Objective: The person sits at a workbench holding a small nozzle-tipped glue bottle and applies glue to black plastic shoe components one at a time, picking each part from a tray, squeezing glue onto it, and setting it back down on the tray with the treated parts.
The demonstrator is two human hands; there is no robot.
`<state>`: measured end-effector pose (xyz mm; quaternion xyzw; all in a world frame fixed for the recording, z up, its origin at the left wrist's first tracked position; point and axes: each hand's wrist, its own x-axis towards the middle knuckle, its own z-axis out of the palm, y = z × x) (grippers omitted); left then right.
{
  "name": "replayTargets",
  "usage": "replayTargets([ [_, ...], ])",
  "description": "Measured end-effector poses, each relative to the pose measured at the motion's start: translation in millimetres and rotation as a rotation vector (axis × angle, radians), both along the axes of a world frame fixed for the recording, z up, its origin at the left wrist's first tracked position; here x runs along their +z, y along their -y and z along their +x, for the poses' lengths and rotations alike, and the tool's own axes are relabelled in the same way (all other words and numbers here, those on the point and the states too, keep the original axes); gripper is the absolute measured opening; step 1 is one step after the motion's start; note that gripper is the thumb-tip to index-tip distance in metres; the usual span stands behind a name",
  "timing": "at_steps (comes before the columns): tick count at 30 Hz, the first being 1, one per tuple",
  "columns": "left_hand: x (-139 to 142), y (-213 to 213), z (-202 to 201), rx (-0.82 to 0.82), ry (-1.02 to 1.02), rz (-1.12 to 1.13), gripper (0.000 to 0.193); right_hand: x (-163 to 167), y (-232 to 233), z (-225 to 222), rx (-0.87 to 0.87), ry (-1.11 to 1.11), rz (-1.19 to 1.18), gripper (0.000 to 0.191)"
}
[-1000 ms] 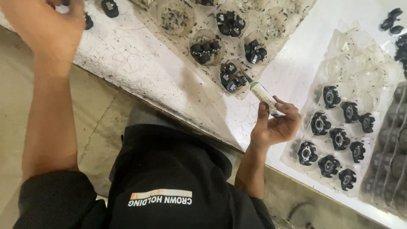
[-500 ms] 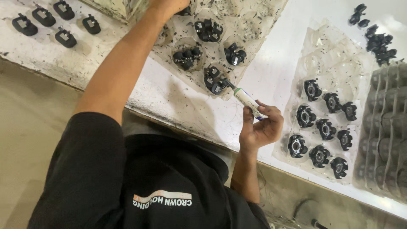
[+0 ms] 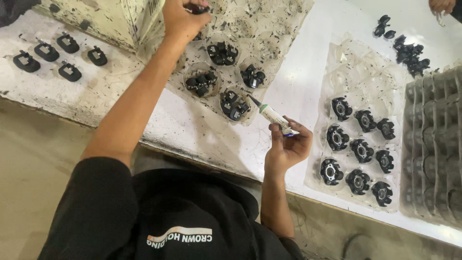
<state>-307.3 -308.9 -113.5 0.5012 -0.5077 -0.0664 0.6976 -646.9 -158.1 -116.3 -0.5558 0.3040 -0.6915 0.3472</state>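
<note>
Five small black clips (image 3: 57, 53) lie loose at the table's (image 3: 192, 130) far left. The left hand (image 3: 182, 18) reaches up over a clear tray (image 3: 284, 29) of black parts (image 3: 222, 53), fingers closed around one small black piece (image 3: 196, 7). Nearer the table edge, the right hand (image 3: 287, 147) pinches a white tube (image 3: 273, 115), nozzle tilted toward that tray. Further right, another clear tray (image 3: 358, 62) holds ring-shaped black parts (image 3: 358, 149), beside stacked grey trays (image 3: 435, 144).
</note>
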Motion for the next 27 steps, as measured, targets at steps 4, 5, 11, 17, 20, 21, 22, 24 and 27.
replayTargets([
  [4, 21.4, -70.5, -37.9, -0.381, -0.432, 0.261, 0.035, 5.7, 10.7, 5.4, 0.160, 0.163, 0.082, 0.034],
  [5, 25.8, -86.6, -48.0, -0.409, -0.425, 0.265, 0.036, 6.3, 11.8, 8.0, 0.165, 0.159, 0.059, 0.035],
  [11, 30.1, -129.1, -78.5, -0.439, -0.300, 0.208, 0.048, 3.7, 13.1, 23.0, 0.098, -0.015, -0.073, 0.039],
  [17, 16.3, -125.8, -88.8, -0.471, -0.348, 0.255, 0.043, 4.1, 14.6, 29.2, 0.009, -0.169, -0.163, 0.042],
  [20, 12.6, -129.1, -93.3, -0.520, -0.372, 0.248, 0.046, 8.3, 12.6, 29.2, -0.021, -0.194, -0.178, 0.042],
  [21, 12.1, -130.0, -95.6, -0.535, -0.395, 0.245, 0.046, 10.0, 12.0, 29.2, -0.033, -0.210, -0.204, 0.043],
  [22, 12.2, -130.8, -97.2, -0.551, -0.417, 0.242, 0.046, 11.6, 11.6, 29.4, -0.045, -0.225, -0.230, 0.043],
  [24, 12.6, -133.7, -99.1, -0.555, -0.426, 0.243, 0.047, 15.0, 10.4, 30.1, -0.075, -0.274, -0.296, 0.044],
  [27, 14.4, -136.2, -101.1, -0.557, -0.406, 0.227, 0.047, 19.5, 9.3, 31.7, -0.116, -0.346, -0.358, 0.044],
])
